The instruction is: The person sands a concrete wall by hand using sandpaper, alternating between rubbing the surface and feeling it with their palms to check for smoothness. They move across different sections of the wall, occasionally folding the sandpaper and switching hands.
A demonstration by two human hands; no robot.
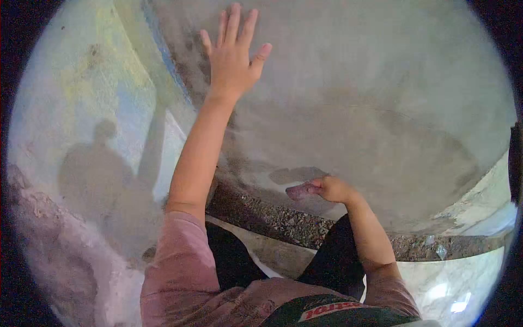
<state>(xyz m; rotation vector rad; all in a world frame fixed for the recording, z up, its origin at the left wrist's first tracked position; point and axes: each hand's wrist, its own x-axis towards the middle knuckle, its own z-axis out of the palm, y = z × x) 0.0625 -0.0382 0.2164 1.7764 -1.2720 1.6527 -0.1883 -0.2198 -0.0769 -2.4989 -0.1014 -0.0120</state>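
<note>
My left hand (234, 65) lies flat with fingers spread on the grey plastered surface (354, 71), near its left edge. Lower down, my right hand (333, 189) is closed on a small purplish, flat piece (304, 191), held against the same plaster. Its material is too blurred to make out. Around that piece the plaster has a darker, damp-looking patch (294, 174).
A rough, gravelly strip (272, 218) runs along the plaster's lower edge, near my knees. To the left is a wall (81, 98) with worn paint, with my shadow on it. Pale, shiny sheeting or flooring (457, 283) lies at lower right.
</note>
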